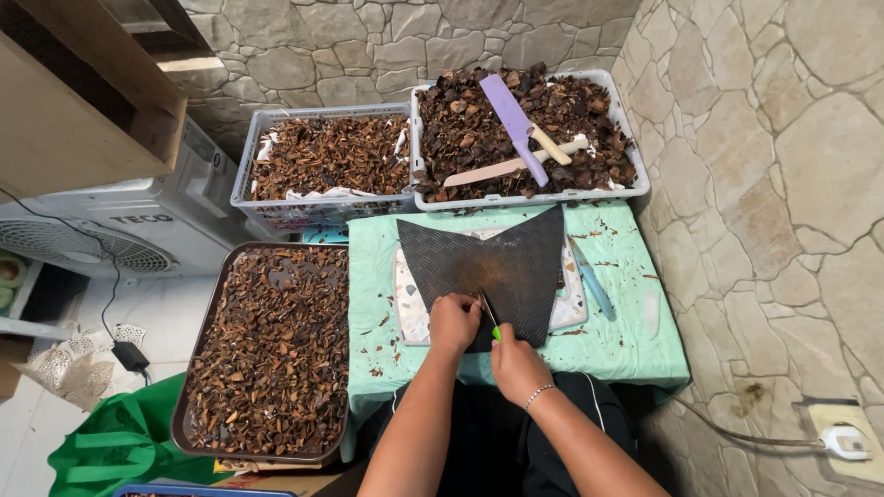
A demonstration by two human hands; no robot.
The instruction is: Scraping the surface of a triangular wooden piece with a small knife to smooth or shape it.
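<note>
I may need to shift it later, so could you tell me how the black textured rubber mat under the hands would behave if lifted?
The black textured rubber mat looks thin and lies flat on the white cutting board, so it would probably flop. Its ribbed surface suggests it would not slip easily. It seems light, though the left hand presses on it.

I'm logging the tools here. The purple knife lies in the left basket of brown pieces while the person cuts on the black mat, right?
Not quite. The head view shows the purple knife in the right basket, not the left basket. The hands do work on the black mat.
</note>
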